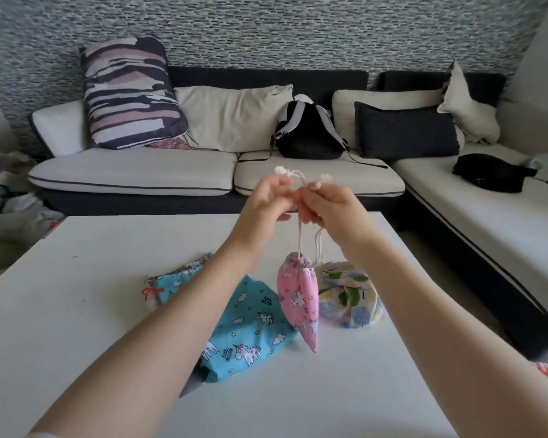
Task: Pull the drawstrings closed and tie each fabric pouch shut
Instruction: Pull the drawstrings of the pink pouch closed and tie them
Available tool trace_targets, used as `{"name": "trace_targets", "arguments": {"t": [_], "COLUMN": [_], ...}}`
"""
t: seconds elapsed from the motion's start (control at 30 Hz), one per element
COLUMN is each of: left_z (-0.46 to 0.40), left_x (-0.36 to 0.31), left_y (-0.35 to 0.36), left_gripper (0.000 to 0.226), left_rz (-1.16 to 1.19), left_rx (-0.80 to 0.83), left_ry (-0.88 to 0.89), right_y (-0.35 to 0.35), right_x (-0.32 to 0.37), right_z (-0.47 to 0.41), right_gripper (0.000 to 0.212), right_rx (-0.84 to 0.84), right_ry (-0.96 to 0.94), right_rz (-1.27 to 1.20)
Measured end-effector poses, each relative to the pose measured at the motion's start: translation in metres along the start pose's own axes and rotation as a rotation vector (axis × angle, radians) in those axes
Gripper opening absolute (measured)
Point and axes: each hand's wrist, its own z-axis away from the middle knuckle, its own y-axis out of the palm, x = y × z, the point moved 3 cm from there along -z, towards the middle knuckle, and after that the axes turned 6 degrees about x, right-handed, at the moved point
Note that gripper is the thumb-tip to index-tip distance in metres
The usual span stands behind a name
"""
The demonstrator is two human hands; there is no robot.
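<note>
Pink pouch [299, 298] hung by 2 cords [300, 235], both pinched: left hand [264, 206] & right hand [332, 207]; 2 more pouches [348, 295] on table [76, 311].

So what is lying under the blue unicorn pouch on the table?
A grey fabric piece shows at the blue unicorn pouch's near edge, resting on the white table. The pouch covers the rest.

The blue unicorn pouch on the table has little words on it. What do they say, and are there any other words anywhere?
"little UNICORN": printed on the blue pouch near its top edge, beside the pink pouch.
"little UNICORN": printed again lower on the blue pouch, turned sideways beside a unicorn.
Pink pouch: no words that can be read.
Pale pouch with leaves: no words show.
</note>
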Motion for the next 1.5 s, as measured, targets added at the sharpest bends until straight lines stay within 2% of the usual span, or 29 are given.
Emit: {"name": "trace_targets", "arguments": {"t": [0.1, 0.13, 0.2, 0.27, 0.33, 0.4, 0.47, 0.57, 0.63, 0.7, 0.77, 0.83, 0.93, 1.0, 1.07, 1.1, 1.2, 1.3, 1.4, 1.5], "left_z": [0.018, 0.02, 0.021, 0.015, 0.01, 0.009, 0.012, 0.017, 0.021, 0.025, 0.028, 0.029, 0.028, 0.028, 0.03, 0.03, 0.031, 0.034, 0.039, 0.043], "left_x": [0.015, 0.016, 0.019, 0.027, 0.041, 0.056, 0.063, 0.06, 0.055, 0.049, 0.043, 0.04, 0.04, 0.042, 0.044, 0.045, 0.051, 0.06, 0.064, 0.062], "left_y": [0.014, 0.019, 0.023, 0.017, 0.003, -0.01, -0.018, -0.01, 0.002, 0.012, 0.022, 0.027, 0.025, 0.022, 0.017, 0.014, 0.007, 0.007, 0.006, -0.001], "left_gripper": [0.009, 0.019, 0.033, 0.035, 0.033, 0.032, 0.031, 0.028, 0.028, 0.027, 0.021, 0.03, 0.033, 0.034, 0.035, 0.037, 0.039, 0.035, 0.034, 0.033], "left_rz": [-0.076, -0.121, -0.175, -0.172, -0.054, 0.152, 0.173, -0.144, -0.293, -0.276, -0.198, -0.285, -0.306, -0.257, -0.188, -0.157, -0.104, -0.1, -0.062, -0.048], "left_rx": [0.192, 0.205, 0.132, -0.007, -0.12, -0.172, -0.149, 0.0, 0.106, 0.206, 0.342, 0.411, 0.353, 0.348, 0.321, 0.292, 0.237, 0.207, 0.175, 0.148], "left_ry": [-0.045, -0.028, 0.011, -0.035, -0.171, -0.317, -0.392, -0.4, -0.388, -0.413, -0.447, -0.424, -0.356, -0.343, -0.335, -0.332, -0.339, -0.363, -0.358, -0.362], "right_y": [-0.006, -0.007, -0.011, -0.021, -0.036, -0.048, -0.048, -0.034, -0.019, -0.005, 0.006, 0.016, 0.032, 0.035, 0.031, 0.028, 0.023, 0.02, 0.025, 0.03], "right_x": [0.005, 0.006, 0.003, -0.006, -0.022, -0.036, -0.034, -0.007, 0.01, 0.02, 0.027, 0.032, 0.031, 0.021, -0.001, -0.014, -0.047, -0.065, -0.076, -0.083], "right_z": [-0.002, -0.002, -0.001, 0.001, 0.004, 0.007, 0.007, 0.0, -0.006, -0.01, -0.013, -0.014, -0.013, -0.01, -0.006, -0.003, 0.01, 0.018, 0.025, 0.026], "right_gripper": [0.031, 0.032, 0.033, 0.033, 0.033, 0.034, 0.033, 0.035, 0.034, 0.033, 0.033, 0.033, 0.032, 0.03, 0.042, 0.048, 0.034, 0.019, 0.023, 0.022], "right_rx": [0.019, 0.035, -0.004, -0.149, -0.285, -0.329, -0.3, -0.242, -0.118, -0.002, 0.032, 0.066, 0.193, 0.234, 0.251, 0.259, 0.235, 0.242, 0.353, 0.362], "right_ry": [-0.014, -0.027, -0.045, -0.02, 0.077, 0.184, 0.191, 0.09, 0.038, 0.001, -0.039, -0.053, 0.023, 0.121, 0.234, 0.306, 0.462, 0.511, 0.505, 0.475], "right_rz": [-0.171, -0.175, -0.099, 0.079, 0.302, 0.323, 0.194, -0.042, -0.183, -0.17, -0.095, -0.148, -0.247, -0.004, 0.289, 0.317, 0.025, -0.254, -0.318, -0.305]}}
